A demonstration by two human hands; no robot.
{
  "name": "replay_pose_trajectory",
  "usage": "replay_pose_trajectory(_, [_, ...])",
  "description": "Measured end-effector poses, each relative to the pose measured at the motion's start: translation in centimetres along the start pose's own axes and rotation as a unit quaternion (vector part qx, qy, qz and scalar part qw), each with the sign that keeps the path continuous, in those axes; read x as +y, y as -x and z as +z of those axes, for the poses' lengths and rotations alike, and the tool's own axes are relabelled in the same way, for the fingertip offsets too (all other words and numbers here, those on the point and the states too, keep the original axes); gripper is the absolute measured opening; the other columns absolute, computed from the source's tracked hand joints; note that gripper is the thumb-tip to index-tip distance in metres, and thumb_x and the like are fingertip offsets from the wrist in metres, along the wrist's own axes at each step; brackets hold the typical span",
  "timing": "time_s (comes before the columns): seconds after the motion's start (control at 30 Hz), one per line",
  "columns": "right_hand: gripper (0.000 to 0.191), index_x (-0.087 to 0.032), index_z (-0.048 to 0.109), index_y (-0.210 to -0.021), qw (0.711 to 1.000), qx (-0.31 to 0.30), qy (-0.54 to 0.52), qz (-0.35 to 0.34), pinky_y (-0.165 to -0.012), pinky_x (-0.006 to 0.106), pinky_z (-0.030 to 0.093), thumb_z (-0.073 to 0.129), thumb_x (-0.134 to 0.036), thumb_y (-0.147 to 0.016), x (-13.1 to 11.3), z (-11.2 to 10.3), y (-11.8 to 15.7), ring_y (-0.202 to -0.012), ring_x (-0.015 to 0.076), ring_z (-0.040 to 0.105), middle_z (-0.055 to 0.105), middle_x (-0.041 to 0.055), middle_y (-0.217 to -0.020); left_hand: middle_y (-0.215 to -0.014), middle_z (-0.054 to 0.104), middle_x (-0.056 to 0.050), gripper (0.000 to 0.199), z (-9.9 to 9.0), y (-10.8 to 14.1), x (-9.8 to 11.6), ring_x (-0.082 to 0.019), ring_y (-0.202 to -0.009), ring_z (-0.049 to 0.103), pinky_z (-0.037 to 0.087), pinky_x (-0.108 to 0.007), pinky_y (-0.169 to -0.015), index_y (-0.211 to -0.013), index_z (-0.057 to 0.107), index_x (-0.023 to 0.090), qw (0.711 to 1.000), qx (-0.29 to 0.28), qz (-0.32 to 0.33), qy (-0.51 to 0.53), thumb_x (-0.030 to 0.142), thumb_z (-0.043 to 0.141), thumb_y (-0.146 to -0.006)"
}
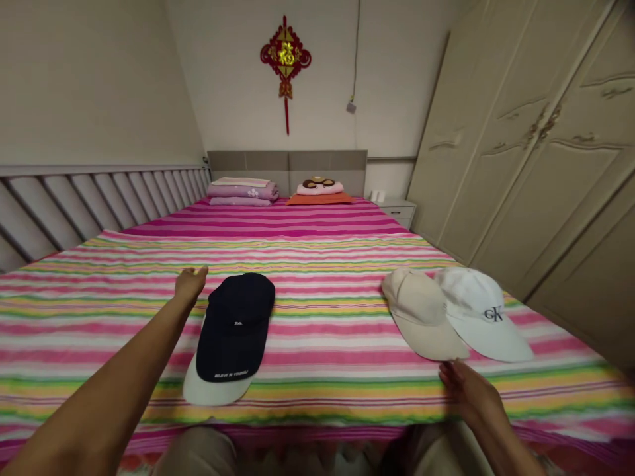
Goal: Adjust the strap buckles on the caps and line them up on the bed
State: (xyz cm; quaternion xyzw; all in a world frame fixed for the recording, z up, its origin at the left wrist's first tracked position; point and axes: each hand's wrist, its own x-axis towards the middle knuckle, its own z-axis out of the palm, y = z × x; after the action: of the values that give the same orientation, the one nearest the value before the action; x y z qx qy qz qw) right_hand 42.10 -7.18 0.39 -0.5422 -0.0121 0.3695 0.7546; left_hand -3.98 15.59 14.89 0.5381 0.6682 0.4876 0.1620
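A navy baseball cap [237,330] lies on the bed, overlapping a white-brimmed cap [213,391] beneath it. Just left of the navy cap's crown hovers my left hand [190,285], holding nothing, thumb and fingers apart. On the right side, a beige baseball cap [419,307] rests against a white cap with dark letters [473,304], partly covering it. My right hand [466,387] is at the front edge of the beige cap's brim, with its fingertips closed on that edge.
Striped bedding [327,317] spreads under the caps. Folded purple bedding [243,192] and a pink stack [320,188] sit by the headboard [327,168]. A railing [99,205] runs along the left; a wardrobe [536,158] and nightstand [401,213] stand right.
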Motion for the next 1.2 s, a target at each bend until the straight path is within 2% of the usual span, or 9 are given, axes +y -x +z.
replay_pose_trajectory(0.1, [0.015,-0.019,0.053,-0.065,0.999,0.017,-0.033,0.036,-0.046,0.017,0.053,0.053,-0.007,-0.073,-0.5,0.5,-0.5,-0.043,0.0089,0.057,0.058,-0.0056,-0.049,-0.125,0.045,-0.015,0.039,1.4,4.4,0.4,-0.029,-0.124,0.029,0.021,-0.044,-0.102,-0.113,0.05,0.012,0.963,-0.064,0.243,-0.097,0.029,0.049,-0.078])
replay_pose_trajectory(0.2, [0.019,-0.02,0.052,-0.07,0.995,0.002,-0.053,0.079,-0.045,0.021,0.054,0.046,-0.005,-0.078,-1.0,1.8,-0.8,-0.046,0.0111,0.059,0.061,-0.0045,-0.053,-0.111,0.058,-0.007,0.029,2.6,10.0,-1.2,-0.023,-0.117,0.04,0.014,-0.045,-0.105,-0.105,0.057,0.023,0.738,-0.311,0.556,-0.223,0.033,0.046,-0.08])
replay_pose_trajectory(0.27, [0.022,-0.021,0.051,-0.073,0.993,-0.016,-0.064,0.099,-0.046,0.023,0.054,0.042,-0.001,-0.079,-1.2,2.4,-0.7,-0.048,0.0115,0.061,0.062,-0.0048,-0.056,-0.092,0.064,-0.005,0.025,2.8,12.2,-3.4,-0.024,-0.112,0.045,0.007,-0.049,-0.105,-0.09,0.062,0.022,0.688,-0.334,0.583,-0.274,0.039,0.049,-0.078])
replay_pose_trajectory(0.53, [0.021,-0.018,0.053,-0.071,0.971,-0.136,-0.103,0.168,-0.056,0.023,0.054,0.046,0.001,-0.077,0.9,2.8,3.3,-0.059,0.012,0.063,0.067,0.001,-0.067,-0.098,0.066,-0.005,0.021,0.8,13.5,-5.9,-0.024,-0.111,0.048,0.009,-0.049,-0.104,-0.088,0.066,0.023,0.809,-0.325,0.45,-0.193,0.03,0.048,-0.079])
replay_pose_trajectory(0.67, [0.021,-0.02,0.057,-0.079,0.932,-0.256,-0.143,0.214,-0.067,0.027,0.053,0.067,-0.007,-0.066,4.8,2.9,7.1,-0.073,0.0137,0.064,0.069,-0.0006,-0.078,-0.106,0.063,-0.011,0.032,3.3,17.2,-0.9,-0.023,-0.104,0.054,0.03,-0.044,-0.097,-0.101,0.061,0.02,0.879,-0.441,0.154,0.098,0.039,0.049,-0.078])
replay_pose_trajectory(0.8, [0.029,-0.02,0.061,-0.077,0.901,-0.356,-0.045,0.245,-0.069,0.027,0.05,0.078,-0.024,-0.054,9.7,1.6,10.4,-0.074,0.0136,0.063,0.069,-0.0001,-0.08,-0.099,0.065,-0.01,0.035,5.6,20.5,3.7,-0.02,-0.09,0.061,0.043,-0.033,-0.084,-0.102,0.058,0.017,0.773,-0.416,-0.092,0.469,0.035,0.059,-0.072])
replay_pose_trajectory(0.93, [0.044,-0.016,0.062,-0.063,0.847,-0.437,0.205,0.222,-0.047,0.021,0.042,0.08,-0.045,-0.035,11.7,-0.3,10.4,-0.051,0.0119,0.058,0.064,0.0013,-0.059,-0.076,0.068,-0.007,0.035,4.6,22.3,5.3,-0.018,-0.066,0.063,0.048,-0.029,-0.066,-0.089,0.062,0.015,0.709,-0.418,-0.199,0.532,0.018,0.072,-0.056])
replay_pose_trajectory(1.1, [0.039,-0.017,0.058,-0.058,0.874,-0.412,0.244,0.08,-0.044,0.021,0.035,0.072,-0.052,-0.05,5.6,1.6,8.3,-0.04,0.0071,0.043,0.052,-0.0044,-0.047,-0.077,0.068,-0.007,0.042,2.1,23.5,5.3,-0.018,-0.068,0.063,0.047,-0.027,-0.063,-0.091,0.064,0.016,0.656,-0.537,-0.193,0.494,0.023,0.075,-0.051])
replay_pose_trajectory(1.2, [0.031,-0.02,0.062,-0.086,0.872,-0.428,0.233,-0.045,-0.074,0.025,0.039,0.061,-0.046,-0.07,0.9,4.8,9.8,-0.082,0.0147,0.054,0.062,0.0036,-0.09,-0.085,0.067,-0.009,0.042,1.6,23.8,5.5,-0.019,-0.08,0.06,0.044,-0.027,-0.074,-0.092,0.066,0.014,0.644,-0.588,-0.158,0.463,0.038,0.07,-0.058])
